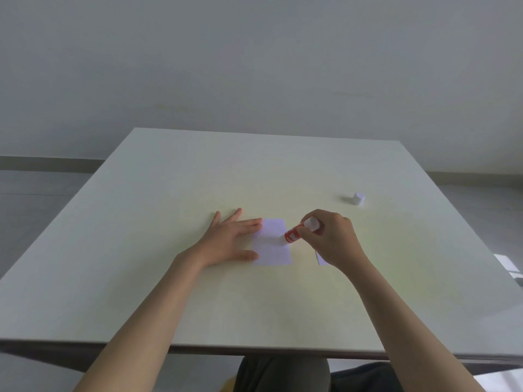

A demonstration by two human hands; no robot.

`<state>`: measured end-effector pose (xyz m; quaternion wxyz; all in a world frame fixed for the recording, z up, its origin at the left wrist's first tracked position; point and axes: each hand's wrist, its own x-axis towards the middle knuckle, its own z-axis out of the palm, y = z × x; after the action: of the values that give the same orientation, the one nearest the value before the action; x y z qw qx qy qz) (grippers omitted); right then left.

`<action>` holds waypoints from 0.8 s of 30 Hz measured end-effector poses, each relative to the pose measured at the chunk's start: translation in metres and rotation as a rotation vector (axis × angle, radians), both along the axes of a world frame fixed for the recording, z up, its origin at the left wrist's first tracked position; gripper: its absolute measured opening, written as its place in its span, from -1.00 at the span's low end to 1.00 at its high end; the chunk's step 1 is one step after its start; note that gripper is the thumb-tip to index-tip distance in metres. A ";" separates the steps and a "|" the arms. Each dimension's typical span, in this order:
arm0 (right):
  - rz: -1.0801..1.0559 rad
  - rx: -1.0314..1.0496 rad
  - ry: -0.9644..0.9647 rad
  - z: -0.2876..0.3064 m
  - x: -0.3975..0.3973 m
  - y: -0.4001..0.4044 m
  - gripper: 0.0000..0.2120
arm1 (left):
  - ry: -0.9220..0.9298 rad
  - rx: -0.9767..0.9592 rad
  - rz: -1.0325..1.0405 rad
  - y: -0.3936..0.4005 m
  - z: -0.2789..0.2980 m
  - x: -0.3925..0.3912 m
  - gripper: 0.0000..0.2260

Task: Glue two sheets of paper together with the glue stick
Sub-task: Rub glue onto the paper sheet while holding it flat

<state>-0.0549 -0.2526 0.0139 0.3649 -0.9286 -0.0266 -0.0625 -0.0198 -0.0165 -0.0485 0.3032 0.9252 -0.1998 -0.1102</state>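
Two sheets on the table (169, 193): one sheet (273, 244) lies mid-table, long axis running from near edge to far edge; the second sheet (321, 258) shows only as a corner under my right wrist. Left hand (229, 240) lies flat, fingers spread, holding nothing, pinning the sheet's left edge. Right hand (328, 236) is curled closed around the glue stick (297, 233), which lies tilted, long axis pointing left and toward me, tip down on the sheet's right edge. Cap (358, 198) stands off toward the far right corner (well apart). I judge the coming stroke runs leftward across the sheet.
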 end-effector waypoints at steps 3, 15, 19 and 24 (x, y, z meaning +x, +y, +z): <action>-0.055 0.035 -0.011 -0.002 0.001 -0.007 -0.94 | -0.014 0.004 0.009 0.000 0.001 -0.002 -0.36; -0.133 0.294 -0.038 -0.005 -0.010 0.001 -0.96 | 0.017 -0.164 0.036 0.003 0.007 -0.008 -0.38; -0.149 0.432 -0.040 -0.006 -0.014 0.008 -0.93 | 0.056 -0.226 0.055 0.003 0.008 -0.009 -0.39; -0.172 0.869 0.114 -0.006 -0.017 0.013 -0.89 | 0.086 -0.358 0.099 0.001 0.017 -0.012 -0.46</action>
<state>-0.0719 -0.2392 0.0083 0.7156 -0.6898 0.0996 -0.0468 -0.0318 -0.0154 -0.0312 0.4763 0.8597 -0.1572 -0.0970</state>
